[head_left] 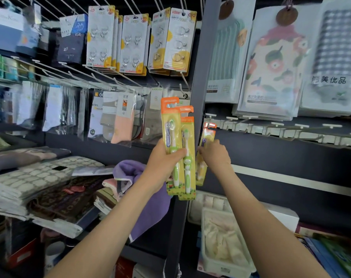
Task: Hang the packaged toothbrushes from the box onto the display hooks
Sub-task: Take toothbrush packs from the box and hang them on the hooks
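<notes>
Toothbrushes (178, 149): two packs (orange tops) clenched upright in left hand (162, 161); right hand (215, 155) pinches third pack (205, 141).

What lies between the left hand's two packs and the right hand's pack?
Head view: only a strip of the dark shelf post shows in the gap between the two packs and the single pack.

Raised left hand (160, 157) and right hand (215, 155) both curled, gripping.
</notes>
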Demonstrator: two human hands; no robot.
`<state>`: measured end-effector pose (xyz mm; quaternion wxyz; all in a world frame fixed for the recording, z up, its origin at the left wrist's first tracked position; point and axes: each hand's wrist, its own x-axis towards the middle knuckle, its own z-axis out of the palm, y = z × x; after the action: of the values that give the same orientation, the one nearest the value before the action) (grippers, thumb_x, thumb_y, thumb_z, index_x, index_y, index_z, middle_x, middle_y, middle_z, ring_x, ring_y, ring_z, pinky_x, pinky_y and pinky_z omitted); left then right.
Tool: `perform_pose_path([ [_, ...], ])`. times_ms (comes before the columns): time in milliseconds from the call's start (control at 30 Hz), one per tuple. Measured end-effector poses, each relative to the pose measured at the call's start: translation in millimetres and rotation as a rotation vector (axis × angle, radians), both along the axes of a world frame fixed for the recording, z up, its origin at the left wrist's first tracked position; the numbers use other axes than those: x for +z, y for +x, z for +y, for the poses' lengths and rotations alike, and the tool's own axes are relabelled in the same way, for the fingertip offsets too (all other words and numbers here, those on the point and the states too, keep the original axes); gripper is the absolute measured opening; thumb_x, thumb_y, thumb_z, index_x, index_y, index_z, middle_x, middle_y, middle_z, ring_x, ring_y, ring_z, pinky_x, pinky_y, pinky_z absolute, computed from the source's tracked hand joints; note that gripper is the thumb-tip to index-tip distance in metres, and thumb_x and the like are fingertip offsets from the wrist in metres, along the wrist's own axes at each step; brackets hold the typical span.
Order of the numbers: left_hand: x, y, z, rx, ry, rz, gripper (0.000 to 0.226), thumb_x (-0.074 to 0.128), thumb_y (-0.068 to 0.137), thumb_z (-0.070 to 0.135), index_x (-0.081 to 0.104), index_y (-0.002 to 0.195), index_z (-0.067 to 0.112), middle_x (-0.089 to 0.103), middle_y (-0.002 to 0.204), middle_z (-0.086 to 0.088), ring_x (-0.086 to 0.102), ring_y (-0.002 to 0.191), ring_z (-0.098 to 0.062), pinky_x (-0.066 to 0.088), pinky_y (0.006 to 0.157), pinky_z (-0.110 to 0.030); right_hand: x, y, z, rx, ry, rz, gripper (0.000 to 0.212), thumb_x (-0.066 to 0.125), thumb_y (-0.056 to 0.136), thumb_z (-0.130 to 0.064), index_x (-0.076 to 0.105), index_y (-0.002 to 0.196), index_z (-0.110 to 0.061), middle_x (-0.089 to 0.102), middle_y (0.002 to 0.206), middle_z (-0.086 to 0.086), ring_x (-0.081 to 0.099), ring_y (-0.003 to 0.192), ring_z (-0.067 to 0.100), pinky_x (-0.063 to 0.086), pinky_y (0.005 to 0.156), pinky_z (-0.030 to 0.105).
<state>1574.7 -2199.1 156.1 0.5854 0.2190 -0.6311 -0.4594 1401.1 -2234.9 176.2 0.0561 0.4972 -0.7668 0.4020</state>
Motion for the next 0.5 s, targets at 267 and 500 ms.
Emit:
perform_pose_path([
  [267, -3.6, -12.6, 8.4, -0.041, -0.007, 0.085, 0.025, 0.065, 0.087, 0.005, 0.062, 0.105, 0.022, 0.072, 0.1, -0.004, 0.069, 0.093, -0.02, 0.056, 0.084, -0.04, -20.5, 45.0, 77.9, 0.613, -0.447, -0.395, 0.027, 0.05, 0.097, -0.04, 0.054, 0.117, -0.024, 0.065, 0.103, -0.004, 0.062, 0.092, 0.009, 0.05, 0.082, 0.029],
  [500, -4.6, -26.5, 22.5, -0.31, -0.002, 0.087, 0.022, 0.06, 0.091, 0.005, 0.065, 0.112, 0.012, 0.073, 0.102, -0.007, 0.07, 0.095, -0.02, 0.057, 0.081, -0.034, -20.8, 33.1, 109.6, 0.628, -0.394, -0.375, 0.017, 0.05, 0.099, -0.028, 0.061, 0.096, -0.016, 0.066, 0.092, 0.005, 0.06, 0.085, 0.016, 0.051, 0.082, 0.045],
])
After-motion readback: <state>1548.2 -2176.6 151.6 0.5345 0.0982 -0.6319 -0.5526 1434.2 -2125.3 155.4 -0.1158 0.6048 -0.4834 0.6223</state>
